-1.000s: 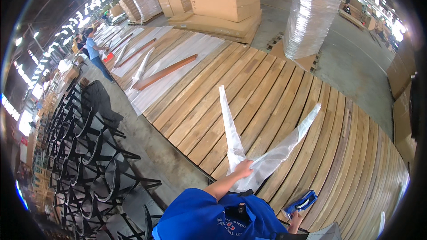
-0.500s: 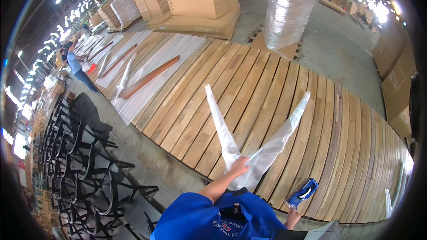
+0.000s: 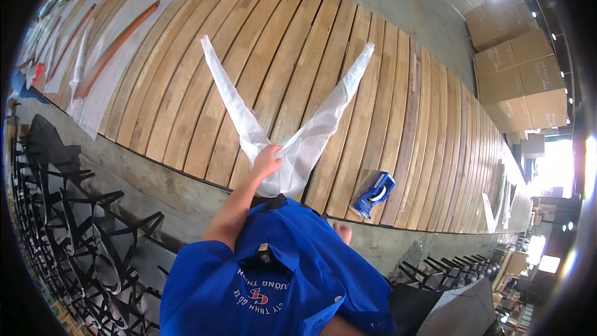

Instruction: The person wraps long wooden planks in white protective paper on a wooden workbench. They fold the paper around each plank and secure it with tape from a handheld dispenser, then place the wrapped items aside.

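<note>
A V-shaped piece wrapped in white foam sheet [image 3: 298, 152] lies on the slatted wooden table [image 3: 180, 99], its two narrow arms pointing away from me. My left hand [image 3: 268, 160] is closed on the foam at the wide joint of the V, close to the table's near edge. A blue tape dispenser [image 3: 373, 194] rests on the slats to the right. Below it, by the table edge, part of my right hand [image 3: 342, 233] shows beyond my blue shirt. It is apart from the dispenser, and its fingers are mostly hidden.
Reddish-brown wooden bars [image 3: 121, 43] lie on white foam sheets at the far left. Black chair frames [image 3: 112, 236] crowd the floor on the left, with more at lower right. Stacked cartons [image 3: 519, 81] stand beyond the table at far right.
The view has tilted and turned right, so the table and wrapped piece appear higher and further left. My left hand keeps its place on the foam. More of my shirt shows.
</note>
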`<act>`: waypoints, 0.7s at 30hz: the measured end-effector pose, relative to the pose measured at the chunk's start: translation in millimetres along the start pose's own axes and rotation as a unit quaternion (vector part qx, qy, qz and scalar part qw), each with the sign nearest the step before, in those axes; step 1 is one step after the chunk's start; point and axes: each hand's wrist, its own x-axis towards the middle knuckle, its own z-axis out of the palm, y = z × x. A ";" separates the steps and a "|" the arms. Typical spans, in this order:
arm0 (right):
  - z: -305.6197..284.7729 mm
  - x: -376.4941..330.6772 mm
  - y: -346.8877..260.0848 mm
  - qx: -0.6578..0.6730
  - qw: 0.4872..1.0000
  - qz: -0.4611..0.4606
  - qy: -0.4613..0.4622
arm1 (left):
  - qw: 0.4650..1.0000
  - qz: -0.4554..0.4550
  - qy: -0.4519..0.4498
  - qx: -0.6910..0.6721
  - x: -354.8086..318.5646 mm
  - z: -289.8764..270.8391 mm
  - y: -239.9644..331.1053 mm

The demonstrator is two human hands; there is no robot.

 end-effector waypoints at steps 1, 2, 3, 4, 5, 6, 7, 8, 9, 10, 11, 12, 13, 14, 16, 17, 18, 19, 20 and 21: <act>-10.1 -2.2 -50.8 0.021 1.000 0.004 -0.015 | 1.000 0.008 -0.004 0.002 -4.8 0.8 -1.2; -9.5 4.6 -95.5 0.058 0.998 -0.031 -0.016 | 1.000 0.020 -0.006 0.001 -0.4 -3.1 -7.3; -10.4 10.1 -133.0 0.093 0.993 -0.064 -0.019 | 0.999 0.030 -0.010 0.001 -1.2 -3.5 -10.3; -10.1 20.6 -171.3 0.073 0.994 -0.063 -0.059 | 0.999 0.033 -0.029 0.007 -1.6 -6.0 -9.2; 3.8 46.9 -188.2 0.015 0.988 -0.136 -0.071 | 0.998 0.038 -0.048 0.013 -2.1 -10.3 -4.0; 25.1 68.3 -207.7 0.022 0.978 -0.199 -0.056 | 0.997 0.042 -0.063 0.019 0.0 -13.2 -2.3; 40.2 85.6 -234.8 -0.013 0.968 -0.240 -0.073 | 0.996 0.047 -0.072 0.023 0.4 -14.8 -3.0; 53.1 99.8 -264.9 -0.049 0.954 -0.282 -0.092 | 0.995 0.050 -0.080 0.025 -0.7 -15.3 -4.1; 62.4 104.4 -300.1 -0.060 0.945 -0.306 -0.101 | 0.995 0.052 -0.084 0.029 0.9 -16.3 -7.6; 66.8 100.4 -337.6 -0.074 0.935 -0.330 -0.112 | 0.994 0.048 -0.095 0.026 3.9 -16.7 -10.6; 68.8 95.8 -370.6 -0.112 0.940 -0.300 -0.118 | 0.992 0.043 -0.113 0.025 6.4 -15.4 -9.2; 75.3 89.5 -403.9 -0.155 0.940 -0.276 -0.125 | 0.992 0.037 -0.123 0.019 7.1 -13.6 -11.9; 81.7 84.3 -428.0 -0.199 0.938 -0.252 -0.131 | 0.992 0.044 -0.119 0.012 7.3 -12.2 -15.0; 87.2 81.3 -441.7 -0.246 0.924 -0.264 -0.129 | 0.992 0.053 -0.116 0.005 7.8 -10.2 -17.6; 102.7 73.7 -459.3 -0.337 0.889 -0.284 -0.127 | 0.991 0.063 -0.115 -0.002 6.2 -12.2 -21.2; 106.2 73.6 -468.4 -0.395 0.865 -0.266 -0.158 | 0.991 0.068 -0.117 -0.004 7.2 -12.7 -22.5; 107.1 69.8 -471.2 -0.422 0.849 -0.268 -0.170 | 0.990 0.075 -0.121 -0.004 6.7 -12.8 -24.8; 106.1 66.7 -472.2 -0.447 0.834 -0.268 -0.182 | 0.990 0.080 -0.118 0.000 6.5 -12.0 -26.4; 105.6 65.8 -469.7 -0.471 0.819 -0.265 -0.193 | 0.990 0.080 -0.120 -0.011 4.7 -10.5 -27.8; 101.8 68.2 -461.4 -0.491 0.814 -0.250 -0.183 | 0.988 0.090 -0.128 -0.019 4.6 -12.0 -23.5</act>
